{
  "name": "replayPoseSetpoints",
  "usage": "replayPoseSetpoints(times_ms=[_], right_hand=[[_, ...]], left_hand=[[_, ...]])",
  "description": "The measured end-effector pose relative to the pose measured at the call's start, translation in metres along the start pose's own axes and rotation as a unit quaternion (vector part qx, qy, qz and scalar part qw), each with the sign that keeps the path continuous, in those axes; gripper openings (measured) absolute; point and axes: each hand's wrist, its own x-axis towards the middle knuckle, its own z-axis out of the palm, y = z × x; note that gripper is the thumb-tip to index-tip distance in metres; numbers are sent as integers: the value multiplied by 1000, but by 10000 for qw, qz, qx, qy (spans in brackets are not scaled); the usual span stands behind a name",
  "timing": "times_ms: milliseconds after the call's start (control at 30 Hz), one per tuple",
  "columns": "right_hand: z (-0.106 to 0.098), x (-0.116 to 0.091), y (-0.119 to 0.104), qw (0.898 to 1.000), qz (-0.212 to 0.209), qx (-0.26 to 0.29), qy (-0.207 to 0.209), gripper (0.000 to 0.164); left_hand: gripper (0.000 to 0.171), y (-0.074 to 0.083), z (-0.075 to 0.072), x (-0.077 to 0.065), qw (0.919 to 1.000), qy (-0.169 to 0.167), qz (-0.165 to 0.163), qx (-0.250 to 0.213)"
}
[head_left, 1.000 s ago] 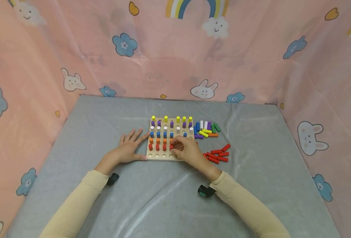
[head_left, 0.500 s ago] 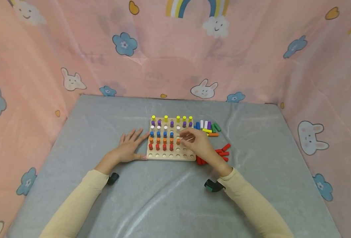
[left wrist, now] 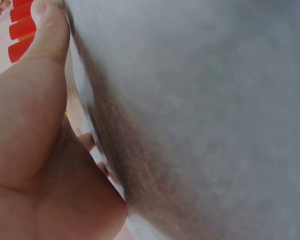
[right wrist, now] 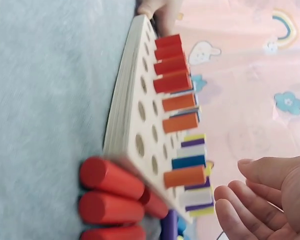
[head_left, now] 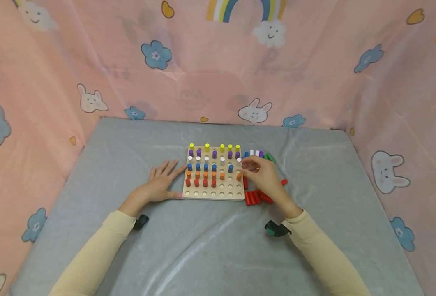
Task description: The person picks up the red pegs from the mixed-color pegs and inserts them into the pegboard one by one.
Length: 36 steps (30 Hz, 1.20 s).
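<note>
A wooden pegboard (head_left: 218, 190) lies on the table with rows of coloured pegs standing in it, among them red pegs (head_left: 205, 183) near its front. My left hand (head_left: 158, 186) rests at the board's left edge, fingers spread, thumb by the front corner. The left wrist view shows that thumb (left wrist: 50, 40) against the board's side. Just off the board's right edge hovers my right hand (head_left: 265, 172), fingers loosely bent. In the right wrist view nothing shows between its fingers (right wrist: 240, 200), which are apart from an orange peg (right wrist: 184, 177).
Loose red pegs (head_left: 252, 197) lie beside the board's front right corner. Behind the right hand are more loose pegs, including green ones (head_left: 271, 157) and white ones (head_left: 252, 152), partly covered by it. A grey cloth (head_left: 203, 246) covers the table, and a pink curtain (head_left: 203, 74) surrounds it.
My right hand has let go of the fourth red peg, which stands in the board, and has moved right across the board to its right edge. The left hand has stayed in place.
</note>
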Motion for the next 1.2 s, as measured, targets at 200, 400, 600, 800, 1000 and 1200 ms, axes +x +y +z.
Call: replayPoseSetpoints(times_ms=[200,400,600,800,1000,1200], right_hand=[[-2,-3,14,9997,240,-55,-65,29],[1,-4,30,9987,346,-298,-224,29],[2,-6,38,9984,207,-390,-345,28],[3,-8,39,9972,316,-338,-588,29],[3,-9,37,9958,372,-359,-757,32],[4,-10,33,9942,410,-552,-832,34]], left_hand=[[102,1,0,0,10000,3,7,19],[102,1,0,0,10000,-2,-6,25],[102,1,0,0,10000,2,-11,18],[102,0,0,1,10000,6,4,59],[102,0,0,1,10000,31,11,57],[102,1,0,0,10000,21,2,56]])
